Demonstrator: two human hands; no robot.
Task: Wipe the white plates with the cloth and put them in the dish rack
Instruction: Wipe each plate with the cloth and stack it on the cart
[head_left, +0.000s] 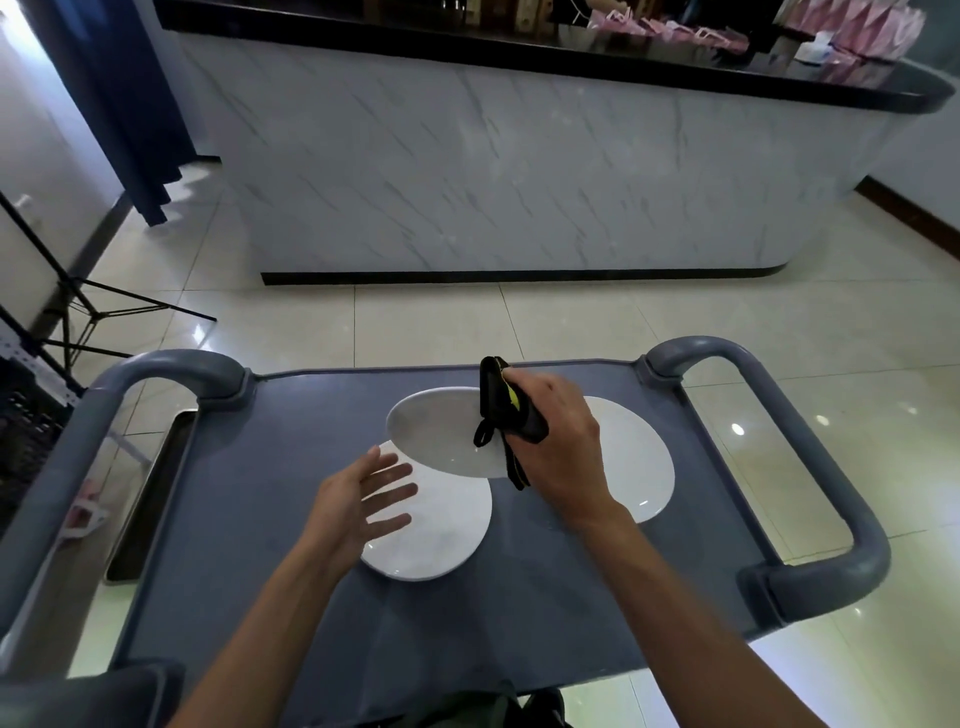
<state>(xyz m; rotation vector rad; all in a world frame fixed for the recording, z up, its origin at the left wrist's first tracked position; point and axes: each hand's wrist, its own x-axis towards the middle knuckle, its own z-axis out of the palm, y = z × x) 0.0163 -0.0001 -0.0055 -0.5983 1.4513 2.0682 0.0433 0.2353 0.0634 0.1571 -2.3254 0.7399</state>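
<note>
Plates (441, 431) on grey cart top (291, 467)

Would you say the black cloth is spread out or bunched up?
Bunched up: the right hand grips the black cloth in a wad, loose ends dangling.

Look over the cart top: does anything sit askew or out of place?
Yes. The far plate sits tilted, its near edge overlapping the near plate rather than lying flat on the cart. A third plate lies flat to the right. No dish rack is in view.
</note>
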